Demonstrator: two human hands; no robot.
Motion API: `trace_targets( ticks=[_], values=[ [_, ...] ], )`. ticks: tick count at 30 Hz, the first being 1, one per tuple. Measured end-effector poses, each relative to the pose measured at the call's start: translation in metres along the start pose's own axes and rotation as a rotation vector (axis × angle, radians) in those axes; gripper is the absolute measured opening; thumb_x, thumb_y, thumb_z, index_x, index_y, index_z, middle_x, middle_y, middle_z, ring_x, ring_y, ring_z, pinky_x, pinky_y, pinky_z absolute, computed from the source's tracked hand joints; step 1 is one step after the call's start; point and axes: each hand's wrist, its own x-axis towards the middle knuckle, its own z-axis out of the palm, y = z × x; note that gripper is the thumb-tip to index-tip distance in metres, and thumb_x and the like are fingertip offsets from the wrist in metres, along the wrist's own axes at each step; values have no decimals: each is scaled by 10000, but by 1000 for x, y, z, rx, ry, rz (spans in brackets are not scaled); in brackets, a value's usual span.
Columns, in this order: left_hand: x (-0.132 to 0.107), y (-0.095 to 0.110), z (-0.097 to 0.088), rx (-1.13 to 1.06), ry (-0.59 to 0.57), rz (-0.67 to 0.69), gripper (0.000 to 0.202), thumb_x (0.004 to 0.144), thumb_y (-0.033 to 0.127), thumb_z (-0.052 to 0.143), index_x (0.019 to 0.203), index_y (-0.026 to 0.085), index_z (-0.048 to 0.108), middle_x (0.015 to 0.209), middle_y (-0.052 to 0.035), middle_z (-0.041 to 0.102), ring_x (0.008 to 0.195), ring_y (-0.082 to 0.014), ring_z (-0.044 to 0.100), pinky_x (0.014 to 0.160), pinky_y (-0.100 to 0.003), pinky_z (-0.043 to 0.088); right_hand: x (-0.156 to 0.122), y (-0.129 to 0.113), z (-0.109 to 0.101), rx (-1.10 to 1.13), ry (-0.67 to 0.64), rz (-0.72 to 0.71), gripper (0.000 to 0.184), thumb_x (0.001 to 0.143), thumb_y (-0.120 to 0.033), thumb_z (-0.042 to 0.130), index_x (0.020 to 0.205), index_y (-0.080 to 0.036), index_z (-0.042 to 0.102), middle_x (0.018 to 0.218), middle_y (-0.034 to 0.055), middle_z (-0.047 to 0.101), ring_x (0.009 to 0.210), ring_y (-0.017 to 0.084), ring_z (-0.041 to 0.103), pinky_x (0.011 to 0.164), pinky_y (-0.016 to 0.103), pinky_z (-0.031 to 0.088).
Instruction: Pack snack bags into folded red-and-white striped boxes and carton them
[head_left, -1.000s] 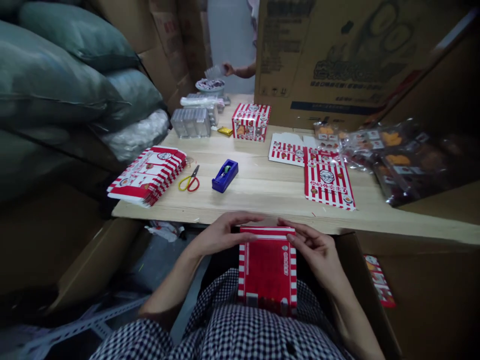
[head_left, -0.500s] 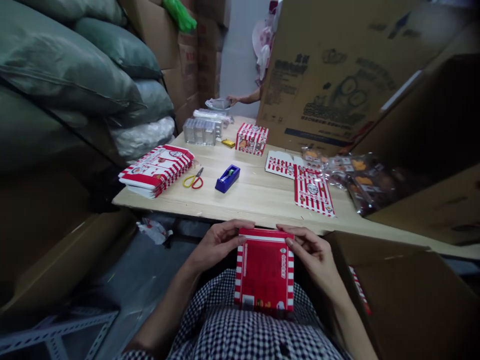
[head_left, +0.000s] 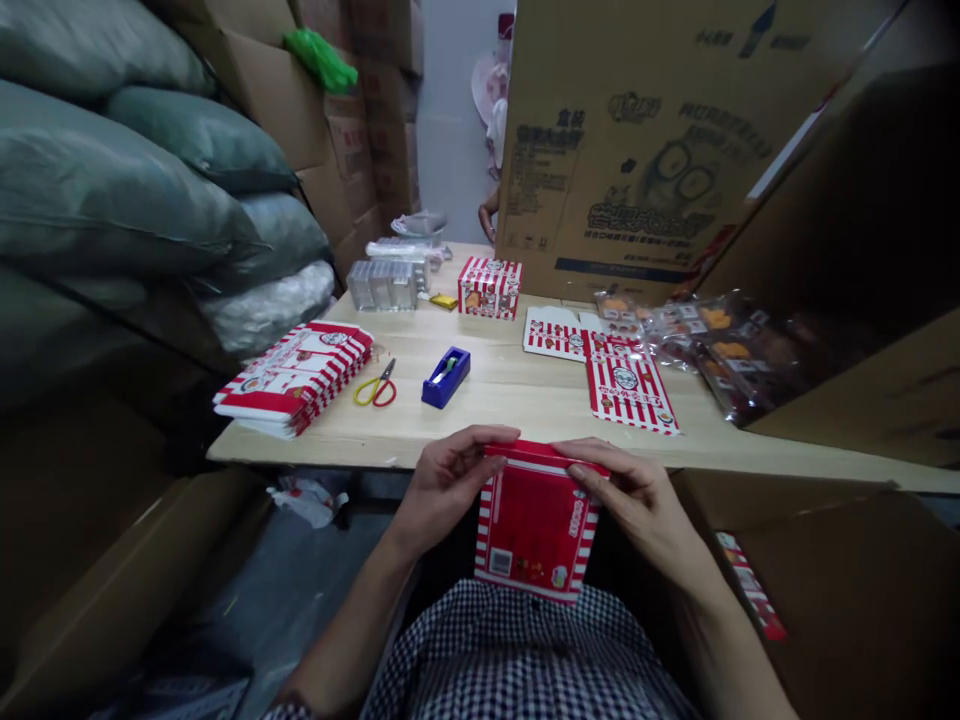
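Observation:
Both my hands hold a red box with red-and-white striped edges [head_left: 534,525] upright over my lap, just in front of the wooden table [head_left: 525,400]. My left hand [head_left: 442,480] grips its top left corner, thumb on the top flap. Fingers of my right hand [head_left: 637,500] press along the top right edge. The box's lower end rests near my checkered clothing.
On the table lie a stack of flat striped boxes [head_left: 296,375], yellow-handled scissors [head_left: 375,385], a blue tape dispenser [head_left: 445,377], a made-up striped box [head_left: 490,287], flat striped boxes [head_left: 626,390], clear trays [head_left: 382,283] and bagged snacks [head_left: 720,345]. Large cartons stand behind and beside me. Another person's arm [head_left: 487,212] shows at the far end.
The box has risen slightly and tilted, its top flap now folded under my fingers. My view has lifted a little. The other person's arm drew back behind the carton.

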Motion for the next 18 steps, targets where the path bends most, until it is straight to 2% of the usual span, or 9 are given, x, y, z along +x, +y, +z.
trace_targets(
  ticks=[3,5,6,7,9,10,11,14,18],
  values=[
    [8,-15,-3,-27,13,-32,397,911,277,691,1295,234,599,1255,-95,698,1114,-212,680,979,-342,544,12,22,-3,58,11,18,222,915,-394,690,1084,-297,797,1111,50,769,1023,224,707,880,329,576],
    [17,-36,-13,25,20,-81,505,917,322,681,1389,264,511,1373,-111,621,1156,-219,652,992,-360,532,15,48,-5,107,1,109,263,904,-425,694,1093,-274,798,1160,69,763,1059,249,708,899,344,578],
    [24,-49,-21,102,75,-97,573,900,347,698,1423,272,473,1430,-120,568,1194,-231,626,1012,-377,518,15,63,-5,131,1,166,286,896,-442,700,1098,-265,797,1185,77,758,1075,261,708,909,354,578],
    [33,-63,-32,206,164,-104,655,871,371,727,1450,275,436,1483,-129,505,1242,-249,590,1037,-398,500,14,77,-6,153,12,221,308,883,-457,711,1100,-257,797,1197,85,756,1089,275,707,922,367,578],
    [55,-90,-59,492,488,-73,859,763,401,819,1479,250,368,1525,-154,418,1340,-297,496,1106,-445,434,11,101,-8,194,23,308,346,860,-480,728,1111,-252,795,1212,97,751,1110,300,706,936,392,582],
    [67,-103,-73,624,609,-70,910,735,408,835,1481,218,348,1532,-179,386,1374,-324,452,1128,-466,403,9,109,-9,214,27,332,359,849,-487,736,1116,-253,794,1218,100,749,1119,310,704,942,402,584],
    [79,-114,-85,723,663,-88,921,719,405,843,1466,183,351,1521,-204,380,1389,-343,427,1140,-475,381,9,115,-10,233,30,343,366,840,-491,743,1115,-255,795,1222,102,747,1126,317,703,948,411,585],
    [108,-135,-112,820,646,-149,773,726,331,824,1360,140,425,1401,-209,490,1349,-341,460,1135,-477,366,10,119,-15,263,66,321,357,810,-486,770,1085,-262,807,1207,101,753,1143,333,698,968,420,585],
    [117,-133,-133,796,538,-209,470,719,184,764,1136,171,548,1153,-97,625,1119,-246,596,1017,-402,459,19,116,-26,267,124,311,342,791,-479,783,1075,-290,811,1199,84,758,1146,324,702,938,359,605]
  ],
)
